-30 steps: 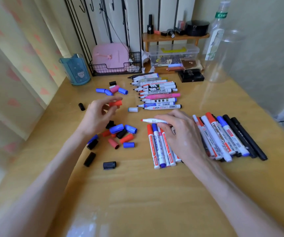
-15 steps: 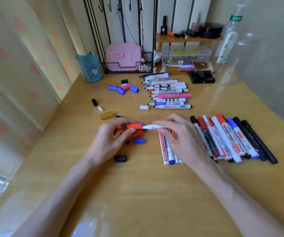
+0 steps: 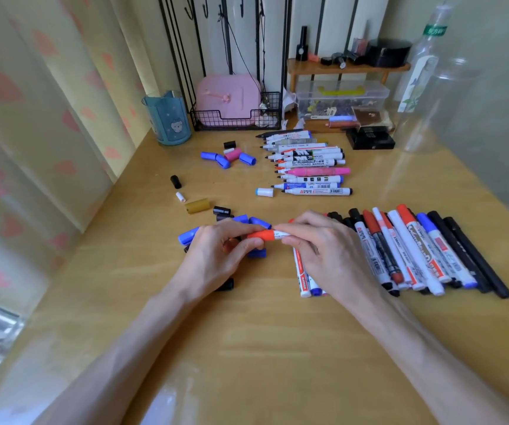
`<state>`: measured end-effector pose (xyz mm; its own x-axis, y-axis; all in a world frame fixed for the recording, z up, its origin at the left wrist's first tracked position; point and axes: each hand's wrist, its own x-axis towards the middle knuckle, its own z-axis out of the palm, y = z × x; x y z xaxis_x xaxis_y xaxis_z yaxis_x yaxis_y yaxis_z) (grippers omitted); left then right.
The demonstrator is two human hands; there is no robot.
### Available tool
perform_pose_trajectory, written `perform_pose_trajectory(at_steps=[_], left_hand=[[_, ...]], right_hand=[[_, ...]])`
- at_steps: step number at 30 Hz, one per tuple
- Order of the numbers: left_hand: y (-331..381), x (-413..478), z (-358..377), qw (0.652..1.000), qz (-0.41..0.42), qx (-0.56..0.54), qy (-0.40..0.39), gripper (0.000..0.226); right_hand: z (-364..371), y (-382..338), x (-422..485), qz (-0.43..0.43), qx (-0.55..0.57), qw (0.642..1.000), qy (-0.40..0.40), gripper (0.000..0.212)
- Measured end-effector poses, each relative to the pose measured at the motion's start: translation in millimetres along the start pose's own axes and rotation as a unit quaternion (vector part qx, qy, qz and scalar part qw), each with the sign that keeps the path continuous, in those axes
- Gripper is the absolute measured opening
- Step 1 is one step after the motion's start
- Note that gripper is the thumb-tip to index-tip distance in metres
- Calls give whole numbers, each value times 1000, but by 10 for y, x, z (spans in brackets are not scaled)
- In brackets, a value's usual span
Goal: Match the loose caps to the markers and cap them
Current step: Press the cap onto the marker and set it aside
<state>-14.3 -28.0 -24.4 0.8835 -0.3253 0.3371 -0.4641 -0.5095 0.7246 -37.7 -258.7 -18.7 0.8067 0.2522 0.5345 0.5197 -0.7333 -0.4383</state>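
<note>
red cap (image 3: 263, 234) | pink marker (image 3: 319, 171) | yellow-brown table (image 3: 247, 332) | teal cup (image 3: 168, 119)

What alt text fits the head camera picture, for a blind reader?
A person's left hand holds a red plastic cap on the end of a white marker pinched by the right hand, over a yellow wooden table. Capped markers lie in a row to the right, uncapped markers farther back, loose blue and black caps by the left hand.

The far row's white marker (image 3: 308, 163) reads "WHITEBOARD MARKER", a near-row red-labelled marker (image 3: 304, 280) appears to read "MARKER", and all remaining print is too small to read.
</note>
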Motion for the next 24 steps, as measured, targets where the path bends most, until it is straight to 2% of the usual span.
perform_pose_trajectory(at_steps=[3, 5, 9, 12, 16, 21, 24], left_hand=[[31, 39, -35, 1000, 10, 7, -6, 15], [42, 63, -108, 1000, 10, 5, 17, 20], [-152, 88, -411, 994, -19, 85, 72, 18], [-316, 93, -510, 984, -53, 154, 70, 23], [-431, 95, -438, 977, -80, 189, 55, 25], [-396, 85, -493, 982, -54, 179, 39, 27], [-410, 79, -774, 986, -74, 149, 20, 26]], right_hand=[[-16, -19, 28, 6, -11, 1000, 4, 22], [-55, 16, 51, 12, -25, 999, 27, 24], [-164, 153, 56, 53, -37, 996, 67, 26], [-177, 165, 57, 62, -44, 995, 70, 27], [-141, 142, 45, 53, -40, 996, 57, 25], [-112, 139, 33, 56, -43, 997, 44, 24], [-112, 142, 32, 57, -42, 997, 43, 25]])
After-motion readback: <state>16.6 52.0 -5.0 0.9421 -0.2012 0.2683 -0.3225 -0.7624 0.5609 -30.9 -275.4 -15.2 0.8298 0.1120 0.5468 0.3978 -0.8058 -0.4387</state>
